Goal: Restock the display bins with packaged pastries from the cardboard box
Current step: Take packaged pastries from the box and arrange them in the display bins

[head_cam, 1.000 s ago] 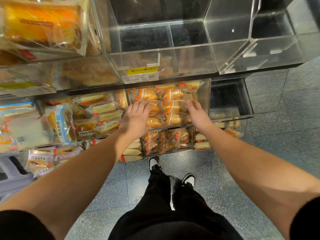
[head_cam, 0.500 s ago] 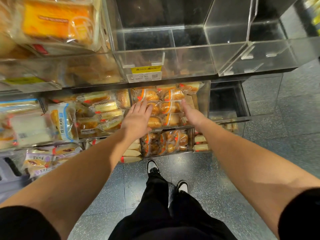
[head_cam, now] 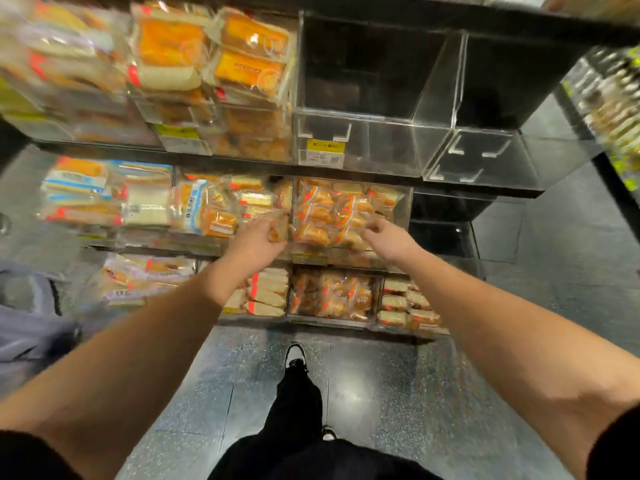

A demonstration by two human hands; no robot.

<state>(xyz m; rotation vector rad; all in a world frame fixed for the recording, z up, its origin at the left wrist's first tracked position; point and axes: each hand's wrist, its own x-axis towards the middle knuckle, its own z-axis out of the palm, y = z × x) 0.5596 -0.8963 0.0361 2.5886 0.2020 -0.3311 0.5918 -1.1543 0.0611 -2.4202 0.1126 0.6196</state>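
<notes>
Centrally, clear-wrapped golden pastries [head_cam: 323, 216], orange-striped, heaped in display bin [head_cam: 403, 206]

Single head-worn view, forward and down, close over the display bins [head_cam: 351, 216] (wide-angle, blurred).

— What are the display bins [head_cam: 360, 147] made of?

— Clear, glossy acrylic with smooth walls that catch the light; the shelf [head_cam: 478, 188] under them looks matt black.

— And the packaged pastries [head_cam: 322, 216]?

— Wrapped in thin transparent plastic film, shiny and crinkled, with orange print.

— The floor [head_cam: 398, 393]?

— Polished speckled stone, grey and reflective. The price label [head_cam: 325, 152] looks like matt yellow-and-white paper.
</notes>
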